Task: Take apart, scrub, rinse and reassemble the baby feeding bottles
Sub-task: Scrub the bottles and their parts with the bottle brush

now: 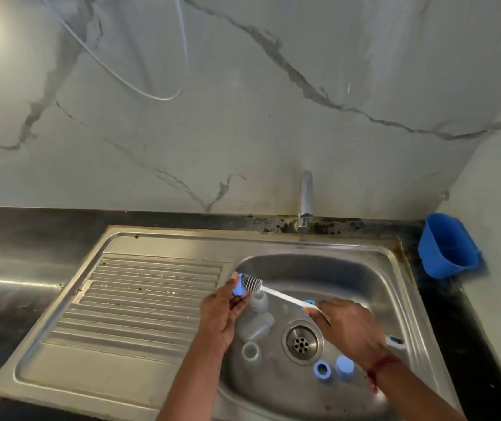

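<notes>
**A:** Starting left. What is the left grip (pixel 222 311) doing?

**B:** It is pinching a small blue bottle part (pixel 238 289) between thumb and fingertips, over the left edge of the sink (pixel 304 265). The brush head (pixel 251 282) is pressing on the part right at those fingertips.

**A:** How is it handling?

**B:** I'm judging it light, stiff plastic, probably wet and slippery. Pinching it by the edges is leaving its face open to the bristles.

**A:** And beneath that grip?

**B:** One clear bottle (pixel 258 303) is sitting just under the fingers. A second bottle (pixel 257 328) is lying on its side beside the palm, with a pale ring (pixel 250 350) by the wrist. They are looking hollow and light, and apt to roll. I'd be taking them round the body, not the neck.

**A:** Moving right?

**B:** The right grip (pixel 343 326) is curling closed round the white brush handle (pixel 285 297), whose tail is poking out behind the wrist. A blue collar (pixel 309 302) is lying at its fingertips. A blue ring (pixel 322 369) and a blue cap (pixel 345 366) are resting below the wrist, near the drain (pixel 302 343).
</notes>
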`<action>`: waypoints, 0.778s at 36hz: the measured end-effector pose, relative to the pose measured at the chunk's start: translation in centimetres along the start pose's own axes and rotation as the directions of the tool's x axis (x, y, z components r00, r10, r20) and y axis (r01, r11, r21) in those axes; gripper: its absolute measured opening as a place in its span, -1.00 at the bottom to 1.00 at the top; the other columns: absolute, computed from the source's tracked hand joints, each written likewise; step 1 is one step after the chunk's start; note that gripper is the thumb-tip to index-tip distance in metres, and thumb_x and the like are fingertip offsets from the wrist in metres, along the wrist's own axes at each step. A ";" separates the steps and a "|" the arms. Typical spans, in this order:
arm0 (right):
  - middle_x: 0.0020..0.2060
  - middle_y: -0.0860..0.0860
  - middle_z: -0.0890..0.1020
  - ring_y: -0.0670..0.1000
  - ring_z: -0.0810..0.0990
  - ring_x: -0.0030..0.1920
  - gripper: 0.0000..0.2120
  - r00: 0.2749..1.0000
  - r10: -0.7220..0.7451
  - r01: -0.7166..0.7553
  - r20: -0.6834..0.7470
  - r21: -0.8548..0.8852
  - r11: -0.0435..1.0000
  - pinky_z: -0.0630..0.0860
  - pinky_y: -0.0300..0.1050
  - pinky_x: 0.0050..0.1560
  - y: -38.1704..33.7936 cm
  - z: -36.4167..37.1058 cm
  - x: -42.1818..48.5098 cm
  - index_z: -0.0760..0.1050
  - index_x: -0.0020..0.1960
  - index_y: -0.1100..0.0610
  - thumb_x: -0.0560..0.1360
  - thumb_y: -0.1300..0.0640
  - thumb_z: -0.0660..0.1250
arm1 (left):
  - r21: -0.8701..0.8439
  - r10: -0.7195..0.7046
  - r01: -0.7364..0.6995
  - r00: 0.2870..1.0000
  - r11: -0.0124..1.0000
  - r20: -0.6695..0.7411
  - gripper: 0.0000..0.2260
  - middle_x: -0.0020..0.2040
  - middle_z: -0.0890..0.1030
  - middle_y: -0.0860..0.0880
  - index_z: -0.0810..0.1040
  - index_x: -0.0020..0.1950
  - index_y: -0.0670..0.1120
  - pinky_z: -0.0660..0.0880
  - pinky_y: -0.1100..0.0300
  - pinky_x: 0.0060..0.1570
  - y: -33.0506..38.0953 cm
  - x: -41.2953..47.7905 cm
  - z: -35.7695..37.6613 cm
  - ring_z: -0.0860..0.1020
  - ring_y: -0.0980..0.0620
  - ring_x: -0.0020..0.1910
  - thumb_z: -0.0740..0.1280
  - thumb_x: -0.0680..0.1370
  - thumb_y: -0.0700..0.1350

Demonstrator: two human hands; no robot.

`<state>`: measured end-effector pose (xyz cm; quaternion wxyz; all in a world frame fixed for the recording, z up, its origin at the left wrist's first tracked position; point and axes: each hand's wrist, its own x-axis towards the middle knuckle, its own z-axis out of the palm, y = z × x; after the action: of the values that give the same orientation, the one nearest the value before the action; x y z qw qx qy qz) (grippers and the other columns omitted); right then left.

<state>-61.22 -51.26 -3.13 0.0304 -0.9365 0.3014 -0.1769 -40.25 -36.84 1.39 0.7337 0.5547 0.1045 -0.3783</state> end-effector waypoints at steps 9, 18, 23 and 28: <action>-0.48 -0.06 0.51 -0.03 0.48 -0.46 -0.52 0.987 -0.098 0.090 0.130 0.066 0.994 0.23 -0.17 -0.44 -0.5 -0.3 1.5 0.45 -0.32 0.01 0.58 -0.28 0.08 | 0.007 0.055 -0.055 0.998 0.998 0.027 -0.89 -0.10 0.64 -0.20 0.61 -0.04 -0.27 0.58 0.04 0.01 1.5 1.6 0.0 0.61 -0.08 -0.08 0.43 0.50 -0.23; -0.52 -0.07 0.48 -0.04 0.42 -0.46 -0.36 0.988 0.024 -0.073 0.150 0.327 0.942 0.27 -0.28 -0.40 -1.0 -0.4 1.6 0.43 -0.37 0.00 0.53 -0.46 -0.05 | -0.042 0.145 -0.141 0.984 0.989 0.105 -0.73 -0.11 0.69 -0.16 0.61 -0.01 -0.28 0.64 0.11 -0.03 1.6 2.2 0.0 0.66 -0.05 -0.10 0.47 0.37 -0.16; -0.55 -0.08 0.45 -0.05 0.41 -0.47 -0.36 0.971 0.123 -0.204 0.206 0.439 0.875 0.38 -0.18 -0.43 -1.1 -0.9 2.1 0.40 -0.44 0.03 0.50 -0.47 0.06 | 0.026 0.195 -0.202 0.966 0.979 0.169 -0.77 -0.11 0.70 -0.18 0.64 -0.04 -0.26 0.62 0.12 -0.02 2.3 2.2 -0.1 0.65 -0.10 -0.06 0.47 0.37 -0.17; -0.50 0.06 0.44 -0.05 0.33 -0.48 -0.24 0.957 0.133 -0.240 0.259 0.447 0.862 0.32 -0.16 -0.41 -0.7 -0.4 2.5 0.47 -0.36 0.16 0.47 -0.51 0.01 | 0.095 0.244 -0.273 0.939 0.957 0.242 -0.87 -0.18 0.71 -0.13 0.75 -0.19 -0.12 0.63 0.20 -0.09 2.8 1.5 -0.2 0.68 0.01 -0.17 0.51 0.31 -0.13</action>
<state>-59.11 -52.10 -1.87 0.3084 -0.8803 0.3334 -0.1369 -37.27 -37.07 2.49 0.7474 0.5620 -0.0785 -0.3456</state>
